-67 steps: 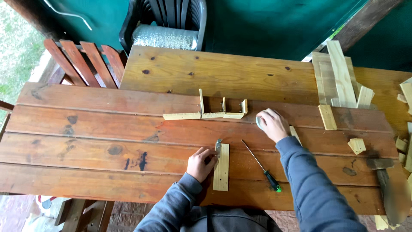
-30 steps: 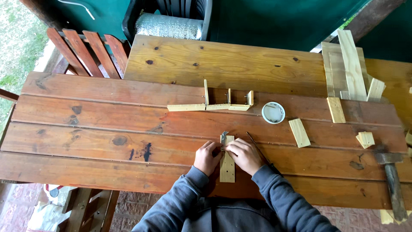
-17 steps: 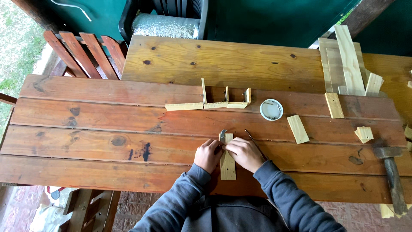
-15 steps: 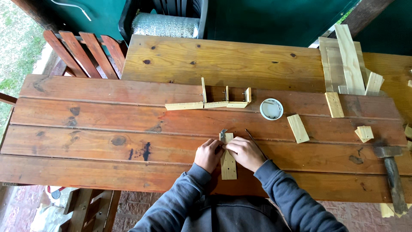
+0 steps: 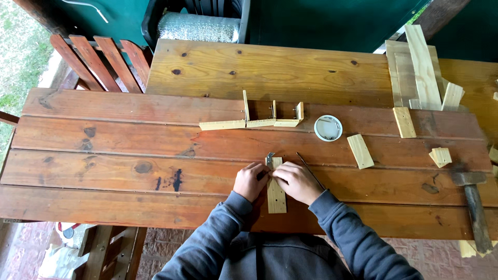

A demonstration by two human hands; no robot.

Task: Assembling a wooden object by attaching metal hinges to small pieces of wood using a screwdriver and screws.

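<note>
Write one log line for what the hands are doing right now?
left hand: on wood strip | right hand: on same strip, by small metal piece | screwdriver: beside right hand | hammer: far right

wood strip (image 5: 276, 194) on the table (image 5: 104, 155) between both hands, round lid (image 5: 328, 128) behind, hammer (image 5: 474, 205) far right

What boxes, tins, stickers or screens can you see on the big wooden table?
Small round white container: on the table's red-brown planks, right of the pale wooden strip assembly; shallow, white rim, a few tiny dark bits inside; no label shows.
Labels, signs, screens: none in view.
Both hands, left hand and right hand, rest on a short pale wooden slat, not on any package.
</note>
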